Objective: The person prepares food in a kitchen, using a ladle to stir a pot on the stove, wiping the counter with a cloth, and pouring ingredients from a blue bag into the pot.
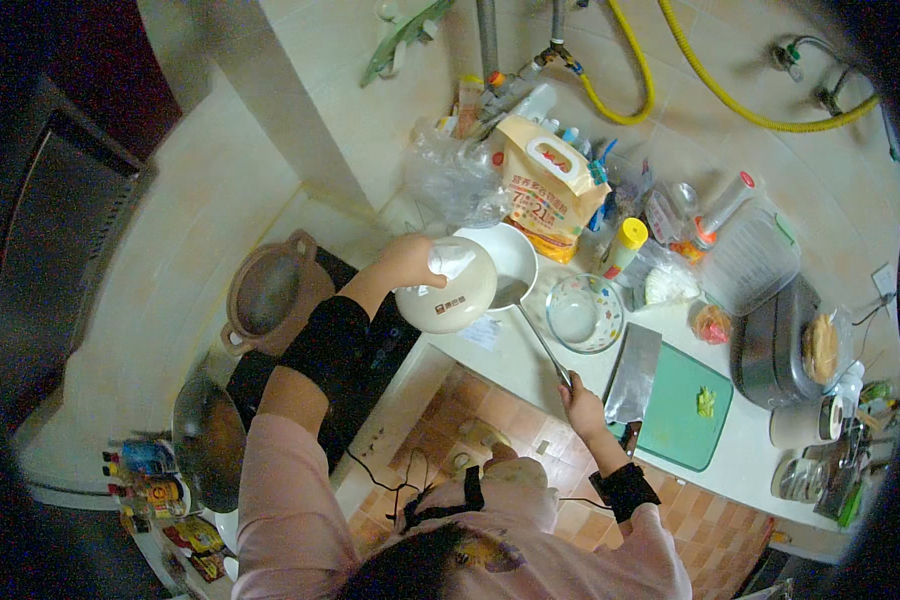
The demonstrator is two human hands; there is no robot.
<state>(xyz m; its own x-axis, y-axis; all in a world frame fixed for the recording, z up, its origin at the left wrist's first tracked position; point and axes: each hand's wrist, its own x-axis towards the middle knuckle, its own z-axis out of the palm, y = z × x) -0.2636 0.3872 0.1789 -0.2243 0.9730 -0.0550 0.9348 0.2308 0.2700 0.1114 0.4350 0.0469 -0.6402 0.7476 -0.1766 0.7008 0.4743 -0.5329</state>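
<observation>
My left hand grips a round cream lid that bears writing, with a crumpled white cloth or tissue at the grip. The lid is tilted and covers part of a white bowl. My right hand holds the handle of a metal ladle; its head lies inside the bowl. Left of my left forearm, a brown clay pot stands uncovered on a black cooktop. A clear glass bowl with coloured spots sits right of the ladle.
A cleaver lies across the edge of a green cutting board holding chopped greens. A flour bag stands behind the white bowl. A dark wok is at the left, near several bottles. A grey lidded container is at the right.
</observation>
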